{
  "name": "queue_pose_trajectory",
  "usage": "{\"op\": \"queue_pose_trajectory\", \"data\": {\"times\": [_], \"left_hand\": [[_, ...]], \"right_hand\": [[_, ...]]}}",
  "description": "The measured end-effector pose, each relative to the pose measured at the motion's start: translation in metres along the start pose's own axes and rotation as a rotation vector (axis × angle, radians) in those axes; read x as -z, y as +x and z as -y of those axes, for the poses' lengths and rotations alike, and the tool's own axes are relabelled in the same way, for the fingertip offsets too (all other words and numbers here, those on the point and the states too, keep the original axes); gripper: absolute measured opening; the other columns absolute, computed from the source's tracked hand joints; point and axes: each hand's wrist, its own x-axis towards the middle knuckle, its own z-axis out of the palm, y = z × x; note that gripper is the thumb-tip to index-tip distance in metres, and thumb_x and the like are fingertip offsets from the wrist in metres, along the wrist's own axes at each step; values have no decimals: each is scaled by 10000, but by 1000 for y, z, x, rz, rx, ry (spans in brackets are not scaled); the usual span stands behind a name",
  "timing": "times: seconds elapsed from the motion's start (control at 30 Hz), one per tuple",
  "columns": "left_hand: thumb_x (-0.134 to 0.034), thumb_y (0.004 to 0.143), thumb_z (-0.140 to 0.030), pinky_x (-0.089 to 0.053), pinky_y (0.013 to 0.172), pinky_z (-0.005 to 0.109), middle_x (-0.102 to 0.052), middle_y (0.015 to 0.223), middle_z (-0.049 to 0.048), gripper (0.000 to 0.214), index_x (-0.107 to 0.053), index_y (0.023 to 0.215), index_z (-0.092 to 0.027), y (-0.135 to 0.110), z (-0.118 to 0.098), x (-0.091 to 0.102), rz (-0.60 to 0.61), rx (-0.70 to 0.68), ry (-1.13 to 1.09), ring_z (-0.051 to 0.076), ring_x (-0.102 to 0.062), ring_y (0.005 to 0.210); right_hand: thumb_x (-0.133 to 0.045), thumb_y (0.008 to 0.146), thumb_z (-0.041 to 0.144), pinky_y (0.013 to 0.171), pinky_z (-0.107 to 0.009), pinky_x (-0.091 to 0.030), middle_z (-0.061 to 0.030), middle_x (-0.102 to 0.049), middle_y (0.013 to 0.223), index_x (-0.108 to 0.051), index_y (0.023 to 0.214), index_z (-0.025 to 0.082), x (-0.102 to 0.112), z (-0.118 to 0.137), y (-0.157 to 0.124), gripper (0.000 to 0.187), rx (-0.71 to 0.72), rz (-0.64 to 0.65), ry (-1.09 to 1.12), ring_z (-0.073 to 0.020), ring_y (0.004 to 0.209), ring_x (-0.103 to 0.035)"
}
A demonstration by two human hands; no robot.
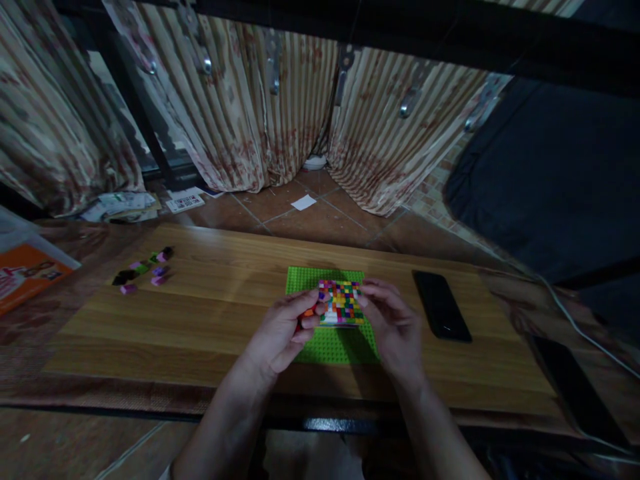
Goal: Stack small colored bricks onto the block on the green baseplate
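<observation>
A green studded baseplate (330, 344) lies in the middle of a low wooden table (210, 313). On it stands a block of small multicoloured bricks (341, 301). My left hand (283, 333) presses against the block's left side, its fingers curled round small red and orange pieces. My right hand (393, 323) grips the block's right side with thumb and fingers pinched on it.
A black phone (442, 305) lies flat on the table to the right of the baseplate. Several loose purple, black and green bricks (145, 269) sit at the far left. An orange box (27, 273) is beyond the left edge. Striped curtains (260, 100) hang behind.
</observation>
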Motion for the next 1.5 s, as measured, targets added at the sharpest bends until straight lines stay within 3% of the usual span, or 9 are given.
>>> {"op": "queue_pose_trajectory", "data": {"times": [0.13, 0.37, 0.67, 0.8, 0.9, 0.97, 1.1, 1.23, 1.5], "left_hand": [[-726, 698, -223, -135, 322, 89, -518, 685, -5, 186, -630, 802, -102, -2, 0, -2, 31, 10, 42, -18, -328, 431], [-750, 680, -287, -120, 332, 103, -495, 636, -27, 238, -620, 771, -110, -4, -1, 0, 82, 34, 102, -14, -325, 427], [-755, 664, -366, -87, 355, 132, -456, 610, -40, 315, -614, 771, -104, -6, 1, 1, 187, 56, 143, -7, -298, 432], [-733, 693, -357, -92, 347, 131, -481, 656, -20, 307, -645, 820, -92, -5, 1, 3, 175, 59, 137, -14, -306, 427], [-718, 713, -310, -97, 338, 119, -482, 669, -14, 266, -655, 830, -79, -3, -2, 5, 94, 27, 107, -18, -302, 429], [-713, 717, -265, -107, 335, 110, -477, 669, -14, 219, -652, 811, -78, -2, -5, 7, 43, -10, 68, -19, -304, 435], [-685, 735, -202, -122, 329, 99, -476, 689, -6, 164, -649, 822, -68, 1, -7, 9, -26, -41, 47, -19, -316, 444], [-661, 757, -184, -137, 327, 95, -473, 697, -2, 138, -645, 825, -65, 3, -5, 9, -31, -39, 47, -15, -329, 452], [-643, 772, -176, -140, 322, 91, -472, 704, 5, 137, -652, 842, -58, 4, -4, 11, -33, -44, 50, -13, -336, 462]], "right_hand": [[-612, 822, 256, 951, -381, -421, -37, -616, 1092, -678, 1020, 289, -13, 17, -6, 212, 140, 231, -201, -193, 1065, -556], [-615, 831, 266, 930, -397, -434, -24, -642, 1016, -688, 967, 294, -21, 18, -6, 156, 233, 216, -283, -191, 1001, -574], [-591, 845, 262, 972, -413, -407, -33, -611, 1136, -675, 1013, 297, -14, 15, -8, 191, 181, 354, -220, -207, 1098, -545], [-668, 776, 271, 894, -383, -453, -35, -659, 993, -687, 924, 250, -8, 13, -6, 151, 114, 181, -137, -196, 958, -603], [-744, 685, 288, 683, -295, -500, -13, -658, 786, -676, 819, 203, 5, 7, 2, 172, -11, -88, -85, -148, 717, -607], [-762, 646, 298, 570, -249, -479, 6, -632, 692, -664, 760, 183, 16, 2, 8, 189, -90, -154, -71, -117, 603, -571], [-757, 626, 307, 511, -229, -460, 8, -631, 662, -671, 746, 172, 32, -4, 14, 201, -195, -48, -91, -110, 563, -558], [-719, 663, 318, 583, -260, -491, -9, -666, 709, -683, 762, 181, 32, -6, 10, 173, -202, 28, -143, -144, 643, -606], [-574, 820, 314, 692, -298, -505, -39, -698, 865, -697, 895, 205, 27, -7, 5, 181, 25, 208, -472, -177, 758, -649]]}}
